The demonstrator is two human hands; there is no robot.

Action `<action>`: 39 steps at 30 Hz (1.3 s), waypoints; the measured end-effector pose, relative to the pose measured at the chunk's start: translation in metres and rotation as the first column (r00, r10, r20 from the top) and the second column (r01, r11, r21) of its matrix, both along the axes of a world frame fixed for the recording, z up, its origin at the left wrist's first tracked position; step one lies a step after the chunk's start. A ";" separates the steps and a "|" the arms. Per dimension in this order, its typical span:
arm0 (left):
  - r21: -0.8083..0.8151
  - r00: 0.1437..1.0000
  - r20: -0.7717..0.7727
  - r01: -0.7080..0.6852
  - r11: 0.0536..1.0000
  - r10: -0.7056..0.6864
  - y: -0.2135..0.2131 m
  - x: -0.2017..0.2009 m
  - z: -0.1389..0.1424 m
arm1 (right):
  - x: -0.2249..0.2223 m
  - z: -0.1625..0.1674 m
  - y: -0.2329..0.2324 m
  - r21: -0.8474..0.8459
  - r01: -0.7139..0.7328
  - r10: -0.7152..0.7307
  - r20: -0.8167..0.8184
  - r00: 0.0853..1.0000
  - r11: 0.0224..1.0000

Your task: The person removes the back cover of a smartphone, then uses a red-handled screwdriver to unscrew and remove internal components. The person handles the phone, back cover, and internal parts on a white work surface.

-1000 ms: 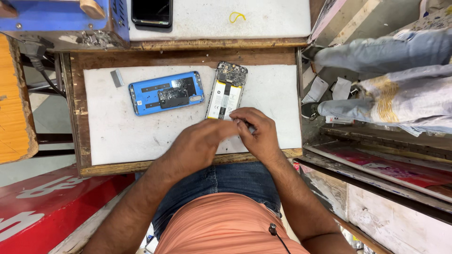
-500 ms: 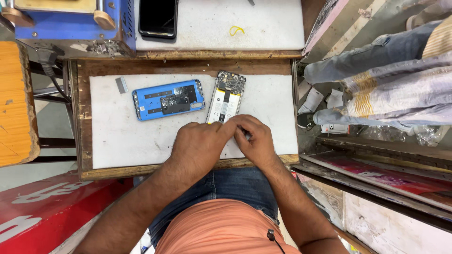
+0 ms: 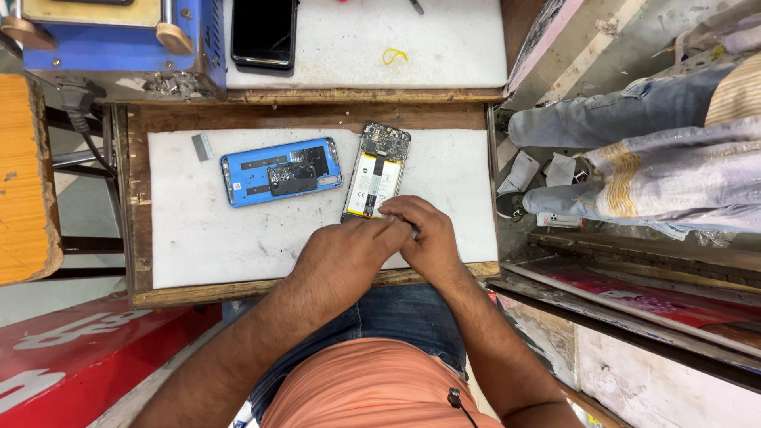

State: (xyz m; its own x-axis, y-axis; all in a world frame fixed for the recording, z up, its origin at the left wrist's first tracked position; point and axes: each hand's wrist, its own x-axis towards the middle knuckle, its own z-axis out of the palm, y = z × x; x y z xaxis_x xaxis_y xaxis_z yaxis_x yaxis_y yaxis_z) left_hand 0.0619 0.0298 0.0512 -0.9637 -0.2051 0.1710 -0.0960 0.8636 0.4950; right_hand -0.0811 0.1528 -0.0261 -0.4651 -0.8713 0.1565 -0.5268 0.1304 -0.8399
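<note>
While both hands meet at the near end of the opened phone [image 3: 376, 170], the left hand [image 3: 341, 257] presses fingertips on its lower edge and the right hand [image 3: 428, 238] pinches something small there; what, cannot tell. Phone lies flat mid-worktop [image 3: 206, 246], light, thin, fragile with board exposed; likely best held by side edges. Blue back cover [image 3: 281, 170] at 9 o'clock.

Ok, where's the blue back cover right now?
In the head view the blue back cover lies inner side up on the white mat, left of the opened phone and apart from it, beyond the left hand.
</note>
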 end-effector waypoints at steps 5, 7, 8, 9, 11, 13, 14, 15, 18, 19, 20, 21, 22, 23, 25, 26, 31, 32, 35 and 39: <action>-0.054 0.980 0.111 -0.158 0.986 0.163 -0.012 0.000 0.006 | 0.001 0.000 -0.001 0.132 0.048 -0.058 0.071 0.996 0.990; -0.056 0.994 -0.096 -0.063 0.996 0.057 -0.015 0.003 0.011 | 0.001 -0.001 -0.002 0.062 0.028 -0.031 0.043 0.999 0.998; -0.056 0.981 -0.194 -0.011 0.998 0.000 -0.015 0.004 0.013 | 0.001 -0.001 -0.001 0.036 0.021 -0.022 0.032 0.999 0.999; -0.038 0.998 -0.056 -0.028 0.999 0.026 -0.014 0.002 0.015 | 0.001 -0.002 0.000 0.047 0.029 -0.031 0.039 0.999 0.998; -0.026 0.973 0.218 -0.075 0.997 0.079 -0.014 -0.001 0.016 | 0.001 -0.003 -0.001 0.055 0.038 -0.041 0.049 0.998 0.998; 0.008 0.991 0.115 -0.069 0.998 0.068 -0.015 -0.002 0.016 | 0.001 -0.003 0.000 0.067 0.040 -0.044 0.058 0.997 0.997; 0.022 0.996 0.061 -0.063 0.998 0.062 -0.016 -0.002 0.014 | 0.002 -0.003 0.000 0.071 0.044 -0.048 0.060 0.997 0.997; 0.025 0.995 0.086 -0.043 0.999 0.041 -0.017 -0.003 0.012 | 0.002 -0.002 0.000 0.072 0.046 -0.050 0.056 0.997 0.996; 0.049 0.990 0.143 -0.022 0.999 0.014 -0.017 -0.001 0.005 | 0.003 0.000 0.001 0.083 0.045 -0.050 0.066 0.997 0.996; 0.047 0.990 0.135 -0.032 0.998 0.026 -0.017 0.000 0.002 | 0.004 0.001 0.001 0.073 0.047 -0.052 0.070 0.996 0.996; 0.046 0.991 0.127 -0.041 0.998 0.035 -0.017 0.000 -0.001 | 0.004 0.001 0.000 0.064 0.051 -0.055 0.074 0.996 0.997; 0.050 0.995 0.095 -0.034 0.998 0.030 -0.017 0.001 -0.003 | 0.003 0.002 0.000 0.076 0.043 -0.048 0.073 0.996 0.996; 0.058 0.998 0.063 -0.027 0.998 0.024 -0.017 0.001 -0.005 | 0.003 0.002 0.000 0.091 0.035 -0.042 0.073 0.996 0.995; 0.065 0.999 0.033 -0.020 0.998 0.018 -0.016 0.001 -0.006 | 0.002 0.002 -0.001 0.106 0.028 -0.036 0.075 0.997 0.994; 0.052 0.999 -0.038 0.031 0.998 -0.030 -0.016 0.001 -0.007 | 0.001 0.002 -0.001 0.061 0.004 -0.007 0.049 0.999 0.998; 0.044 0.996 -0.073 0.056 0.997 -0.053 -0.016 0.001 -0.007 | 0.001 0.002 0.000 0.038 -0.009 0.007 0.034 0.999 0.999; 0.041 0.998 -0.051 -0.031 0.999 0.033 -0.024 0.001 -0.002 | 0.003 0.003 0.001 0.070 0.015 -0.018 0.052 0.998 0.997; 0.069 0.988 -0.152 0.023 0.997 -0.013 -0.026 0.002 -0.001 | 0.003 0.003 0.001 0.070 0.025 -0.028 0.047 0.998 0.997; -0.017 0.998 -0.055 0.016 1.000 -0.017 -0.027 0.001 0.001 | 0.003 0.002 0.000 0.087 0.032 -0.037 0.051 0.998 0.996; 0.038 0.996 -0.068 -0.056 0.998 0.058 -0.027 0.000 0.003 | 0.002 0.002 0.000 0.001 -0.007 0.007 0.019 1.000 1.000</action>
State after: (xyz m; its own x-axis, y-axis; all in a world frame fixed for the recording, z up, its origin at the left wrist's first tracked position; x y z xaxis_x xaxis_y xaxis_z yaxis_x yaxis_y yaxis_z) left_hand 0.0621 0.0032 0.0538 -0.9363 -0.2665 0.2286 -0.1089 0.8394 0.5325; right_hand -0.0791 0.1530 -0.0244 -0.4616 -0.8748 0.1471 -0.5117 0.1271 -0.8497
